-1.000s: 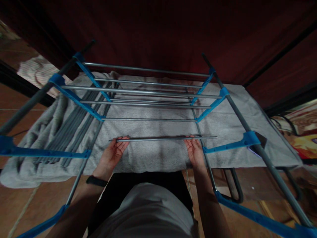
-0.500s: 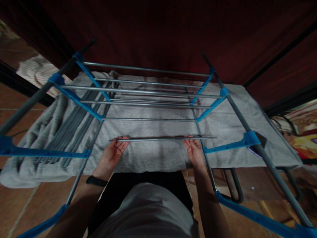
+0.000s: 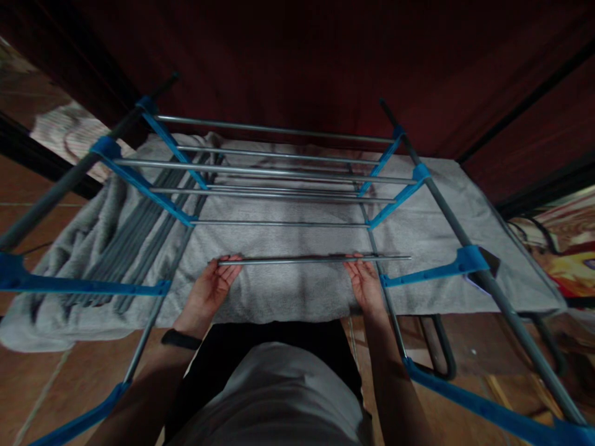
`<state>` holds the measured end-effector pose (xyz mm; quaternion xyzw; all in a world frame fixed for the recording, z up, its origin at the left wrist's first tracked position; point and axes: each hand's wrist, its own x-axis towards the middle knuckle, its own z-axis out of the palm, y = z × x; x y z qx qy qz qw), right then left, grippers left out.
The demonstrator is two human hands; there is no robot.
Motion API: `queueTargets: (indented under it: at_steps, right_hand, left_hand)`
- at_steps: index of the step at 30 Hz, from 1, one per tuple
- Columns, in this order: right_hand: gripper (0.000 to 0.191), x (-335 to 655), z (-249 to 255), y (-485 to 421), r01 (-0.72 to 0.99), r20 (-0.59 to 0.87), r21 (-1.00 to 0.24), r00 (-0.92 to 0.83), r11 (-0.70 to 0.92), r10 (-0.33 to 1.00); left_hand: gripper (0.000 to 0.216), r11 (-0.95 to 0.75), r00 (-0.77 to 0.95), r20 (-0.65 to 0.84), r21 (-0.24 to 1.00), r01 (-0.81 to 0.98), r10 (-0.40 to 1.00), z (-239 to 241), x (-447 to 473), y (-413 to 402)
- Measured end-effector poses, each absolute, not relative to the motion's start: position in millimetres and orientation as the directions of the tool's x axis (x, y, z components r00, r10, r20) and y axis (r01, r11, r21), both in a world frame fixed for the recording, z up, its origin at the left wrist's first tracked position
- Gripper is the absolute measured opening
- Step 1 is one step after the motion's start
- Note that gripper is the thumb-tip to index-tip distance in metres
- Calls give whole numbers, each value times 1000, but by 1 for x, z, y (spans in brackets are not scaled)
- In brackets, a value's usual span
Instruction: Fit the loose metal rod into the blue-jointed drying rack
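A thin grey metal rod (image 3: 288, 261) lies level across both my hands, above the cloth. My left hand (image 3: 214, 285) grips it near its left end, thumb against it and fingers stretched beneath. My right hand (image 3: 365, 284) supports it further in from the right end, which sticks out past the hand. Around my hands stands a rack frame of grey tubes (image 3: 444, 207) and blue plastic brackets (image 3: 134, 178). Several crossbars (image 3: 264, 170) join its two sides beyond the rod. Nearer, a left blue bracket (image 3: 88, 285) and a right blue bracket (image 3: 432, 271) have no bar between them.
Several loose grey rods (image 3: 139, 232) lie on the grey cloth (image 3: 279, 297) at the left. A dark flat object (image 3: 490, 263) is partly hidden behind the right tube. Dark red panels (image 3: 288, 68) rise behind the rack. Tiled floor (image 3: 46, 378) shows below.
The rod has slid very slightly to the right in my hands. Both hands and the rack stay almost where they were.
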<state>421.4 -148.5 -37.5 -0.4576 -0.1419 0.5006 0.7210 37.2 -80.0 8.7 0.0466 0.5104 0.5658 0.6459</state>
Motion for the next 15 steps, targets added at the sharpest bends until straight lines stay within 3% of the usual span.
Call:
queueTargets:
  at_steps: [15]
  right_hand:
    - [16,423,-42,-147,-635,-271,-763,486,122,831]
  left_hand:
    - [35,330,-177,-621,612,-719,764,10,38,-82]
